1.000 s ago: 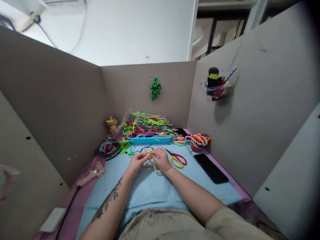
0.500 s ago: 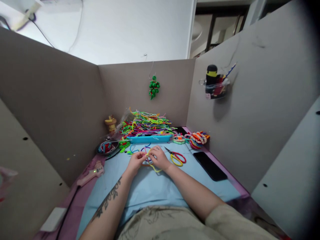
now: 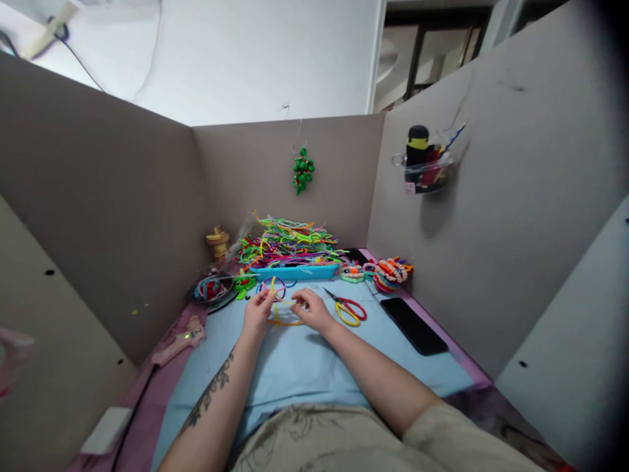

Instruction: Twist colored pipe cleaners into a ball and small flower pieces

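Observation:
Several coloured pipe cleaners (image 3: 280, 290) in yellow, pink, purple and orange cross one another between my hands, just above the blue cloth. My left hand (image 3: 258, 313) pinches them where they cross, with a purple loop standing out above the fingertips. From there a yellow strand runs across to my right hand (image 3: 313, 311), whose thumb and fingers are closed around its end. An orange pipe cleaner (image 3: 287, 322) curves below, between the two hands. Right of my right hand lie scissors (image 3: 350, 311) with one red and one yellow handle.
Behind stands a blue tray (image 3: 295, 273) heaped with pipe cleaners. A black phone (image 3: 413, 326) lies at right, below fuzzy figures (image 3: 388, 274). At left are a dish (image 3: 212, 289) and a pink glue gun (image 3: 179, 343) with its cord. Grey panels (image 3: 289, 151) enclose the table.
My hands have drawn apart, the left one moving slightly left with the bundle. The yellow strand that hung below my right hand now stretches between the hands.

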A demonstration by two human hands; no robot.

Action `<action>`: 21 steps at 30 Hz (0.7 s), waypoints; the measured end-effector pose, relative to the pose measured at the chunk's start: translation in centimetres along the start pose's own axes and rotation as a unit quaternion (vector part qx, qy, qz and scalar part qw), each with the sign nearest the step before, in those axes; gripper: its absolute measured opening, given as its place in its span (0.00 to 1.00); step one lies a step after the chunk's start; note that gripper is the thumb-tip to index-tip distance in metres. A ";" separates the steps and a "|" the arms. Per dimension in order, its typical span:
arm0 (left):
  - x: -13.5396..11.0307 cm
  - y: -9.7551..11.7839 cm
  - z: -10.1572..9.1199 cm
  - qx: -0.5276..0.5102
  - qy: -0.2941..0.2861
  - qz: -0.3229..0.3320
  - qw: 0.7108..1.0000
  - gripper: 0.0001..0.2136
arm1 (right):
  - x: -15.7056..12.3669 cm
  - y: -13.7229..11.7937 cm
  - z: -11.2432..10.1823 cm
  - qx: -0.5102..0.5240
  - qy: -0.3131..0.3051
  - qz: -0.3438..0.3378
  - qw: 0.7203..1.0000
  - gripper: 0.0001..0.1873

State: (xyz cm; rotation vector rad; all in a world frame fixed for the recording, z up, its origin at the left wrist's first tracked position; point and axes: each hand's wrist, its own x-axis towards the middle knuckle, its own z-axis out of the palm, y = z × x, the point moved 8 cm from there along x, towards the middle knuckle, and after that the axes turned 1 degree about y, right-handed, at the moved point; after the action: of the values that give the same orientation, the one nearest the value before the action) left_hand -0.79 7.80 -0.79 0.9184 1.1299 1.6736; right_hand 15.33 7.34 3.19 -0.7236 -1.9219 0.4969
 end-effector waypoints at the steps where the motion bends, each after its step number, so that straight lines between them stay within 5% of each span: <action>1: 0.2 -0.1 -0.3 -0.015 0.005 -0.002 1.000 0.19 | -0.1 0.2 0.4 -0.005 -0.014 0.005 1.000 0.10; 8: 0.4 0.2 -1.1 -0.053 0.046 0.016 0.997 0.17 | -0.6 -0.1 1.8 -0.024 -0.073 -0.018 0.997 0.07; 13: 0.5 1.1 -2.4 -0.038 0.107 0.074 0.991 0.17 | -1.2 -3.2 2.9 0.138 -0.179 -0.020 0.974 0.07; 16: 0.3 1.0 -2.6 -0.007 0.118 0.078 0.990 0.18 | -1.6 -5.6 3.3 0.268 -0.239 0.017 0.933 0.07; 21: 0.3 0.7 -1.9 0.036 0.084 0.073 0.993 0.18 | -0.9 -6.6 2.2 0.388 -0.220 0.058 0.893 0.12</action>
State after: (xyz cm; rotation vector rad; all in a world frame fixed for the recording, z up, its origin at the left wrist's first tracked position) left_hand -2.76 7.39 -0.65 0.9389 1.2681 1.8670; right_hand 11.87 1.76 5.70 -0.1952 -1.8453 1.5004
